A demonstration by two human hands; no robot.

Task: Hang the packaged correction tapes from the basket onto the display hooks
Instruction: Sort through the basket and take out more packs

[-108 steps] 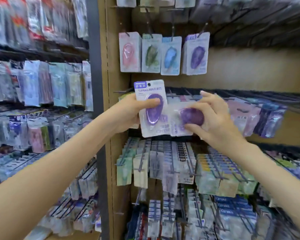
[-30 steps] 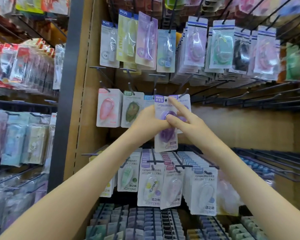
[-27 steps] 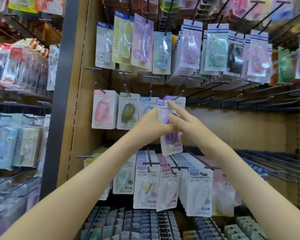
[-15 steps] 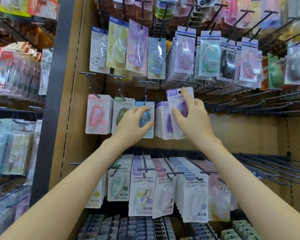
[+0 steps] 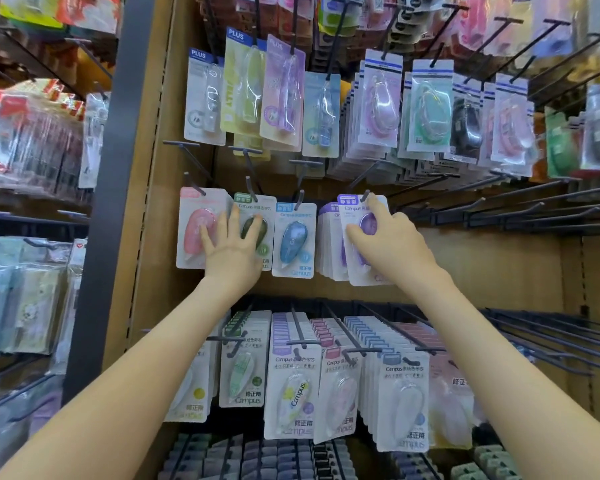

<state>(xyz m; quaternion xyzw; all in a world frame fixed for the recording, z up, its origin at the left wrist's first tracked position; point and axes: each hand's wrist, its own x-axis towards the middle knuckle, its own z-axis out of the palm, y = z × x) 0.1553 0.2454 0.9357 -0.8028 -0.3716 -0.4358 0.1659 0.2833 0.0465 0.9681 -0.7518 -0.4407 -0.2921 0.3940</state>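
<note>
Correction tape packs nearest the camera are the Campus ones on the lower row (image 5: 293,382), hanging in thick stacks on black pegs, with both bare forearms reaching up past them.

Further up, the left hand (image 5: 234,251) is spread wide open with its fingers straight. It's laid flat across the front of the pink pack (image 5: 193,233) and the green pack (image 5: 257,202) and isn't holding anything. The blue pack (image 5: 293,240) hangs just beside it, not touched.

The right hand (image 5: 392,244) is on the purple correction tape pack (image 5: 351,216). That's the front card of a little stack of purple packs (image 5: 328,237) at the right end of the middle row. The thumb lies across the card's face, the middle fingers bend over the blister, and the index finger points up to the top edge, right by the tip of the display hook (image 5: 366,195). Honestly I can't tell if any finger gets behind the card, so it could be a grip or just a press. The pack tilts a bit to the left, and I can't tell whether the hook is through its hole.

Right of that, more black wire hooks (image 5: 499,216) stick out from the wooden back panel (image 5: 499,268).

Higher and further back is the top row, PLUS packs (image 5: 246,81) and other blister cards, pretty crowded. Off to the left, past a dark upright post (image 5: 108,202), there's another shelf of packaged stuff (image 5: 32,140), too blurry to read.
</note>
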